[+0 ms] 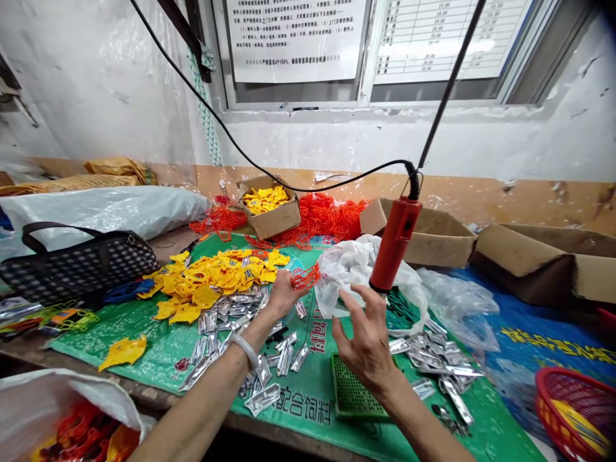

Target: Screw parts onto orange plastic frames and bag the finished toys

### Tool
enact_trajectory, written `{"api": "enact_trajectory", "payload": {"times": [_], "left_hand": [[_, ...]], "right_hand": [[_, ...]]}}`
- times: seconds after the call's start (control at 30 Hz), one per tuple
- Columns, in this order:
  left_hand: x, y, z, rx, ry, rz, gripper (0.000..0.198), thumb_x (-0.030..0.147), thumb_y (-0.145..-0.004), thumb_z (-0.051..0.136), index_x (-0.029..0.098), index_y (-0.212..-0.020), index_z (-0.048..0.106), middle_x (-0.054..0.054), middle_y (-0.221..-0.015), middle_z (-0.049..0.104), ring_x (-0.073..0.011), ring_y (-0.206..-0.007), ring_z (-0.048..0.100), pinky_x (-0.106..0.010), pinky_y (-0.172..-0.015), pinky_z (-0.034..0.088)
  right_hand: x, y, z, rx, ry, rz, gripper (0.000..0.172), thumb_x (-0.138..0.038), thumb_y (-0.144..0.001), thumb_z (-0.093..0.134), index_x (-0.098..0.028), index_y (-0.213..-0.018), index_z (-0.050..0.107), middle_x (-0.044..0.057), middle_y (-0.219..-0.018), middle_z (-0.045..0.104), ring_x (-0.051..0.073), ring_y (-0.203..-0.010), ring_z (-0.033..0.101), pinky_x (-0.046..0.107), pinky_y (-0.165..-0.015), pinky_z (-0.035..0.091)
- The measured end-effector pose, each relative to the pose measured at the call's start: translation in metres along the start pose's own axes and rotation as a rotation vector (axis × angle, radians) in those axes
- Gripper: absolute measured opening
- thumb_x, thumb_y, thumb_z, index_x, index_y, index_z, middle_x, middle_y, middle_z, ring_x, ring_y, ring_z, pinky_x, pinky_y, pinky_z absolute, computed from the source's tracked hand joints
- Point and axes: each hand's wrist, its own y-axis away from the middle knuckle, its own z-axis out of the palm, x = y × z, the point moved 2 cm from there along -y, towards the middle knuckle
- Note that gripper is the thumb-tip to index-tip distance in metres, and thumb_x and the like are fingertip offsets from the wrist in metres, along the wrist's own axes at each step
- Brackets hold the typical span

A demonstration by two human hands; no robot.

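Watching through my head camera, green sheet [149, 369] across the lower frame, yellow pieces [216, 276] heaped left of centre, my right hand [366, 343] spread wide, gripping nothing, my left hand [283, 292] pinching red netting [307, 276] at mid-frame.

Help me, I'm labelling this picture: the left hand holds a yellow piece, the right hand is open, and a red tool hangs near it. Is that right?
Not quite: the piece in the left hand is red-orange, not yellow, as the head view shows. The rest stands: the right hand is open, and the red tool hangs near it.
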Motion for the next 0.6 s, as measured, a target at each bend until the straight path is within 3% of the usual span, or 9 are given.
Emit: {"api": "enact_trajectory", "payload": {"times": [0.07, 0.1, 0.17, 0.23, 0.3, 0.37, 0.47, 0.53, 0.6], "left_hand": [[0.011, -0.003, 0.001, 0.038, -0.108, 0.02, 0.046, 0.036, -0.067, 0.083, 0.014, -0.101, 0.063, -0.012, -0.127, 0.054, -0.0347, -0.123, 0.045, -0.051, -0.105, 0.035], [0.017, -0.004, -0.001, 0.049, -0.153, 0.031, 0.047, 0.036, -0.064, 0.084, 0.014, -0.099, 0.062, -0.014, -0.13, 0.051, -0.0367, -0.126, 0.04, -0.05, -0.108, 0.032], [0.027, -0.001, -0.007, 0.069, -0.222, 0.051, 0.032, 0.034, -0.075, 0.073, 0.014, -0.096, 0.061, -0.017, -0.135, 0.045, -0.037, -0.131, 0.033, -0.046, -0.109, 0.027], [0.037, 0.01, -0.016, 0.036, -0.263, 0.076, 0.012, 0.027, -0.085, 0.06, 0.016, -0.089, 0.06, -0.016, -0.13, 0.049, -0.0338, -0.127, 0.038, -0.043, -0.105, 0.03], [0.046, 0.029, -0.023, -0.074, -0.272, 0.102, 0.01, 0.027, -0.085, 0.058, 0.019, -0.079, 0.058, -0.011, -0.108, 0.06, -0.0284, -0.107, 0.052, -0.037, -0.093, 0.038], [0.054, 0.056, -0.028, -0.24, -0.253, 0.119, 0.021, 0.034, -0.081, 0.063, 0.02, -0.067, 0.056, -0.002, -0.076, 0.06, -0.022, -0.077, 0.055, -0.031, -0.073, 0.041], [0.062, 0.098, -0.034, -0.456, -0.172, 0.117, 0.034, 0.043, -0.087, 0.055, 0.02, -0.061, 0.057, 0.003, -0.058, 0.053, -0.0155, -0.057, 0.047, -0.025, -0.054, 0.034], [0.063, 0.121, -0.042, -0.532, -0.004, -0.024, 0.038, 0.047, -0.086, 0.056, 0.019, -0.061, 0.061, 0.003, -0.057, 0.053, -0.0139, -0.054, 0.045, -0.024, -0.051, 0.032], [0.06, 0.14, -0.05, -0.608, 0.174, -0.202, 0.028, 0.043, -0.078, 0.068, 0.018, -0.066, 0.069, 0.0, -0.059, 0.06, -0.0139, -0.054, 0.048, -0.023, -0.049, 0.033]], "right_hand": [[0.008, 0.008, 0.009, -0.108, -0.042, 0.119, 0.043, -0.011, -0.082, 0.055, -0.018, -0.124, 0.051, 0.015, -0.122, 0.048, 0.031, -0.116, 0.049, 0.054, -0.096, 0.047], [0.013, 0.013, 0.012, -0.15, -0.065, 0.168, 0.041, -0.012, -0.082, 0.055, -0.017, -0.122, 0.052, 0.015, -0.121, 0.048, 0.031, -0.116, 0.05, 0.053, -0.096, 0.048], [0.019, 0.021, 0.012, -0.205, -0.101, 0.23, 0.04, -0.012, -0.081, 0.054, -0.017, -0.121, 0.053, 0.015, -0.12, 0.049, 0.03, -0.115, 0.051, 0.052, -0.095, 0.048], [0.02, 0.027, 0.006, -0.219, -0.109, 0.247, 0.043, -0.011, -0.082, 0.053, -0.018, -0.124, 0.051, 0.015, -0.121, 0.048, 0.03, -0.116, 0.05, 0.051, -0.097, 0.048], [0.014, 0.027, -0.004, -0.214, -0.097, 0.227, 0.05, -0.011, -0.083, 0.052, -0.019, -0.131, 0.046, 0.016, -0.125, 0.046, 0.029, -0.119, 0.048, 0.051, -0.1, 0.046], [0.002, 0.025, -0.013, -0.245, -0.074, 0.171, 0.055, -0.013, -0.084, 0.055, -0.018, -0.137, 0.041, 0.018, -0.131, 0.044, 0.031, -0.124, 0.044, 0.052, -0.102, 0.043], [-0.02, 0.024, -0.017, -0.481, -0.107, 0.09, 0.058, -0.027, -0.082, 0.064, -0.018, -0.136, 0.046, 0.018, -0.128, 0.053, 0.035, -0.124, 0.045, 0.055, -0.1, 0.041], [-0.031, 0.028, -0.017, -0.655, -0.287, 0.186, 0.057, -0.035, -0.081, 0.067, -0.019, -0.133, 0.05, 0.013, -0.114, 0.064, 0.03, -0.109, 0.057, 0.047, -0.091, 0.047], [-0.039, 0.035, -0.017, -0.734, -0.593, 0.439, 0.056, -0.039, -0.078, 0.071, -0.021, -0.129, 0.053, 0.006, -0.102, 0.069, 0.024, -0.092, 0.063, 0.037, -0.081, 0.05]]}}
